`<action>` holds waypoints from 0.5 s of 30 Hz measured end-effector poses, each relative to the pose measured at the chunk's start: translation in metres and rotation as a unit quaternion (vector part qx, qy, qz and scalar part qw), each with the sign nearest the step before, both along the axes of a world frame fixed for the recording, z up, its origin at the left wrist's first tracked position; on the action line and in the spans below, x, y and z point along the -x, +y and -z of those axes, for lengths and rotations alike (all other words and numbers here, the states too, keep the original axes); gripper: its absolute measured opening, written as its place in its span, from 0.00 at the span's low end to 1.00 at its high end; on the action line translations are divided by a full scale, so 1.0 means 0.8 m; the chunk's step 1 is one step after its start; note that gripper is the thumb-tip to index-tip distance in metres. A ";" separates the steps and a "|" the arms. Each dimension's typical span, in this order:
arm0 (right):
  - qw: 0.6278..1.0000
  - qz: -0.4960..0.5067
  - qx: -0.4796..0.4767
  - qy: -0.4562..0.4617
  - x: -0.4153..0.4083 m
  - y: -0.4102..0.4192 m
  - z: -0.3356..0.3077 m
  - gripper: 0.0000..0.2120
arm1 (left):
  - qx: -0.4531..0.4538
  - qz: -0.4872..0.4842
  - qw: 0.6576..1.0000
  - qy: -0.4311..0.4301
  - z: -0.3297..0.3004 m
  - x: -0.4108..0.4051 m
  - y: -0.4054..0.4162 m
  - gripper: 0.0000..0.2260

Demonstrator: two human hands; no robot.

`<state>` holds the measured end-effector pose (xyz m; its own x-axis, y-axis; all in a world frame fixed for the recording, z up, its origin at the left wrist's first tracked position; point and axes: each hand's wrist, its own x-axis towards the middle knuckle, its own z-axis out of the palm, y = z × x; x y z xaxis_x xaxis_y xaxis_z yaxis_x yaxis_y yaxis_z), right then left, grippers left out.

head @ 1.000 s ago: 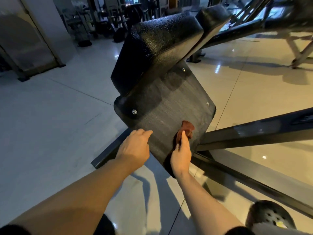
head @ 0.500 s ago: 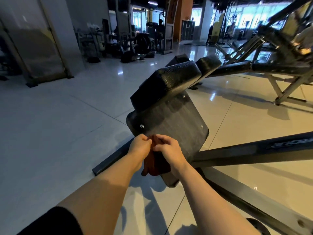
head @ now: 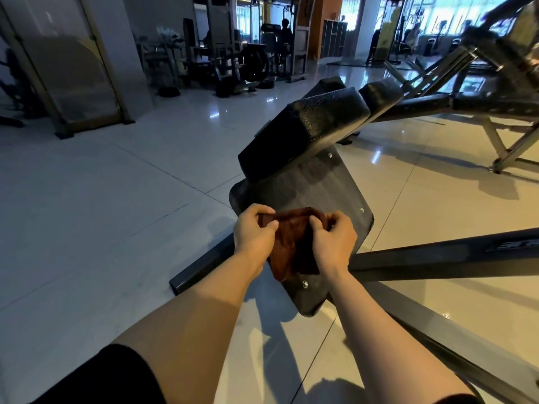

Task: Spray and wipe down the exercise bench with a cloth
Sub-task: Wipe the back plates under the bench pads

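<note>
glossy gym floor [head: 102, 214] lies behind; above the bench plate [head: 318, 188] the cloth [head: 288, 240] is pinched by left hand [head: 253, 231] and right hand [head: 335, 240], likely being refolded; wiping should follow.

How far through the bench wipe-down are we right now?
Done: cannot tell; no wet streaks show on the flat panel. In hand: both the left hand and right hand grip the brown cloth, apparently refolding it. Left: probably the black pads. No spray bottle visible.

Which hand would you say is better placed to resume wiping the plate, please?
Probably the right. Both hands grip the cloth, but the right hand sits over the dark plate, while the left hand is at its left edge.
</note>
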<state>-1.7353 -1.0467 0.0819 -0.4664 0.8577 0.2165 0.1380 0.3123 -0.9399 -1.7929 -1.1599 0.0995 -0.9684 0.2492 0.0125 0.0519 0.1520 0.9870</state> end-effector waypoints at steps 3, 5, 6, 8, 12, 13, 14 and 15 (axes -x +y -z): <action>0.989 -0.126 0.032 -0.064 0.022 0.003 0.021 0.18 | 0.189 -0.009 0.979 0.081 0.017 0.014 0.000 0.17; 0.965 -0.194 0.077 -0.158 0.041 -0.002 0.044 0.34 | 0.345 0.025 0.926 0.149 0.028 0.017 -0.010 0.21; 0.959 -0.199 0.081 -0.185 0.050 -0.007 0.055 0.37 | 0.389 0.035 0.901 0.189 0.030 0.018 -0.016 0.22; 0.957 -0.187 0.075 -0.210 0.070 -0.021 0.072 0.35 | 0.418 0.042 0.871 0.255 0.034 0.022 -0.023 0.23; 0.961 -0.115 -0.012 -0.251 0.101 -0.048 0.088 0.31 | 0.415 0.044 0.855 0.307 0.029 0.032 -0.027 0.25; 0.966 -0.107 -0.046 -0.231 0.111 -0.050 0.087 0.31 | 0.421 0.044 0.850 0.315 0.026 0.036 -0.028 0.25; 0.970 -0.111 -0.083 -0.198 0.123 -0.052 0.083 0.31 | 0.427 0.046 0.842 0.327 0.023 0.039 -0.028 0.25; 0.970 -0.125 -0.122 -0.168 0.138 -0.052 0.074 0.31 | 0.426 0.047 0.832 0.353 0.020 0.044 -0.028 0.25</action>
